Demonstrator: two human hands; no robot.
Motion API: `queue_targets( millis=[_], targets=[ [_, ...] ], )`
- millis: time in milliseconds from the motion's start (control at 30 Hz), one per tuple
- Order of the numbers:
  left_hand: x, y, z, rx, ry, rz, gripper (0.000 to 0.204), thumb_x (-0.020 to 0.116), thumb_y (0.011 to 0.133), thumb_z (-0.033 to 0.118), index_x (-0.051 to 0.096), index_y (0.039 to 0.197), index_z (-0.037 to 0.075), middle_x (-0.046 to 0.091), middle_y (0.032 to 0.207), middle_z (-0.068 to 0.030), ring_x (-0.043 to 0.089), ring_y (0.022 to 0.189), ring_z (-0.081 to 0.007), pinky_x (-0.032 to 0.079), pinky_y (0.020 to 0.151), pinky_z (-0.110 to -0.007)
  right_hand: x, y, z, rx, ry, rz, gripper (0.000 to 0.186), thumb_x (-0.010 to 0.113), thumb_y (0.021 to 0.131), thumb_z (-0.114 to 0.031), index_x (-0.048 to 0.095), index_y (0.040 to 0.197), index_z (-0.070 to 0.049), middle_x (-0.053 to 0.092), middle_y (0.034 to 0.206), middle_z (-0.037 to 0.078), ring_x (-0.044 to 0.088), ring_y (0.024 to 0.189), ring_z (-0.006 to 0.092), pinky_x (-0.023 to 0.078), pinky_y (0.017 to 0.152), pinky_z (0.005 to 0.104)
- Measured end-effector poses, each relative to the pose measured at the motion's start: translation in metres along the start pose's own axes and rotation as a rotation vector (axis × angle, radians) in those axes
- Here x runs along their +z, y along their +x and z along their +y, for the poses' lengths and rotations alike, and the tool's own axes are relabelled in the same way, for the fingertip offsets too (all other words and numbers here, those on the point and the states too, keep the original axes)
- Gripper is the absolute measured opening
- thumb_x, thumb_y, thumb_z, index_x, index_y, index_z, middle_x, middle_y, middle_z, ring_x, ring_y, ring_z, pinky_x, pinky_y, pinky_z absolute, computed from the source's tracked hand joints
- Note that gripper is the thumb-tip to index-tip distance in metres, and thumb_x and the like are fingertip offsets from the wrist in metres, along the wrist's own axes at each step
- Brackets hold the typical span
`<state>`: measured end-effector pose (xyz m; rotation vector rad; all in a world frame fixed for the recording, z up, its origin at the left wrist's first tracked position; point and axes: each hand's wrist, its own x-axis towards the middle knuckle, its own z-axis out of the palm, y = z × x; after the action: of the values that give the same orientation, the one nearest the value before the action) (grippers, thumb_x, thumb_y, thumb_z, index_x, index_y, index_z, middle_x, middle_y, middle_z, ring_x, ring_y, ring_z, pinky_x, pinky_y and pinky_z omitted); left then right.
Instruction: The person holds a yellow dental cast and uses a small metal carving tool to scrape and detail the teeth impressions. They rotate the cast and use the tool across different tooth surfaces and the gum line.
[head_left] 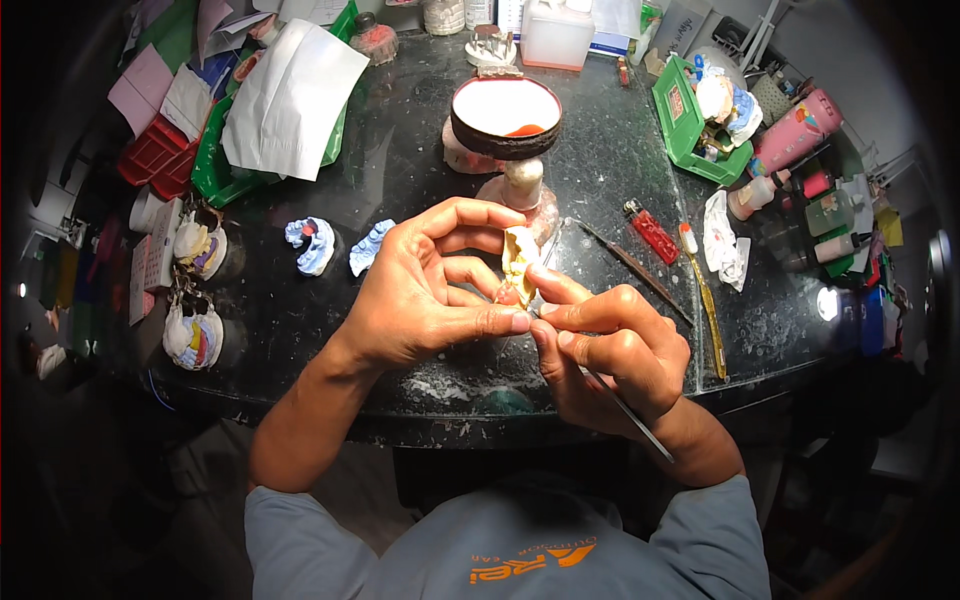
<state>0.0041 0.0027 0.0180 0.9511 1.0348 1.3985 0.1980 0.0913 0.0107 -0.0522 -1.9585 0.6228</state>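
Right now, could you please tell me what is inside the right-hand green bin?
Whitish and blue casts sit in the green bin; whatever lies beneath them is covered.

Shirt (420,562): grey-blue, short-sleeved. Orange printed marking (540,562), lettering plus angular emblem, bodyward of left grip (425,290) and right grip (620,350), sideways between them. Left sleeve (300,540): loose, hem near elbow, bodyward of left grip. Right sleeve (712,540): same colour. Forearms (312,405), both grips: bare.

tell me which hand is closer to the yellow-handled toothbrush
Right: the right hand is just left of the yellow-handled toothbrush, apart from it; the left hand is farther left, beyond the right hand.
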Motion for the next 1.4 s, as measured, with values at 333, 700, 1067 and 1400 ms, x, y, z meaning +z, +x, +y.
queue_targets(
  millis=[333, 700, 1067, 1400],
  targets=[
    [0.0041, -0.0002, 0.0009, -0.012, -0.023, 0.042, 0.074, 0.088, 0.077, -0.008, 0.050, 0.140, -0.004, 0.062, 0.131, -0.0188, 0.069, 0.093, -0.0123, 0.065, 0.082, -0.026, 0.0006, -0.0008, 0.0015, -0.020, 0.004, 0.002, 0.029, 0.082, 0.080, 0.008, 0.057, 0.069, -0.001, 0.070, 0.082, 0.016, 0.080, 0.088, 0.0349, 0.064, 0.055, 0.0304],
    [0.0010, -0.0004, -0.0021, 0.001, -0.028, 0.025, 0.073, 0.087, 0.077, -0.007, 0.049, 0.140, -0.005, 0.063, 0.129, -0.0189, 0.070, 0.095, -0.0142, 0.066, 0.081, -0.027, -0.0002, -0.0007, -0.0025, -0.007, 0.025, -0.021, 0.026, 0.079, 0.085, 0.010, 0.056, 0.091, -0.001, 0.067, 0.088, 0.018, 0.076, 0.083, 0.0281, 0.068, 0.084, 0.0489],
    [0.0034, 0.0005, -0.0009, 0.006, -0.028, 0.041, 0.073, 0.086, 0.077, -0.009, 0.049, 0.139, -0.005, 0.062, 0.129, -0.0196, 0.071, 0.095, -0.0154, 0.067, 0.080, -0.028, 0.0005, -0.0016, -0.0028, 0.003, -0.004, -0.032, 0.028, 0.081, 0.083, 0.010, 0.055, 0.085, -0.001, 0.067, 0.086, 0.018, 0.077, 0.082, 0.0285, 0.068, 0.083, 0.0488],
    [0.0033, -0.0001, -0.0014, -0.011, -0.032, 0.049, 0.074, 0.086, 0.076, -0.010, 0.050, 0.140, -0.004, 0.063, 0.127, -0.0174, 0.069, 0.092, -0.0125, 0.066, 0.082, -0.028, -0.0036, 0.0012, -0.0026, 0.006, -0.007, -0.067, 0.028, 0.080, 0.083, 0.011, 0.055, 0.083, -0.002, 0.067, 0.086, 0.018, 0.078, 0.083, 0.0314, 0.068, 0.083, 0.0485]
  ],
)
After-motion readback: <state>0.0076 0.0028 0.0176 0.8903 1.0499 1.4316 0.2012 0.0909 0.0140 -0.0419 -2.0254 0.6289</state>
